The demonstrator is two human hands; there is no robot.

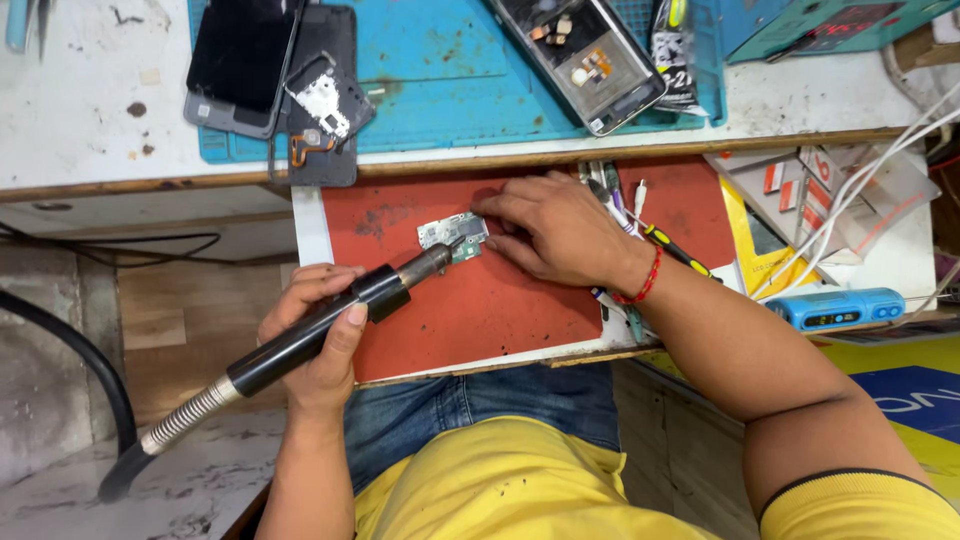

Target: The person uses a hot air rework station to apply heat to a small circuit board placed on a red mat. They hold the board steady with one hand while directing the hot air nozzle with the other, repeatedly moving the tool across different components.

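On red mat (470, 310), small green circuit board (453, 236) (metal-shielded).

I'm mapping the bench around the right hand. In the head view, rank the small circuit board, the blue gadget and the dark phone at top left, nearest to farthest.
From the right hand:
1. Small circuit board, under its fingertips.
2. Blue gadget, at the right.
3. Dark phone, far top left.
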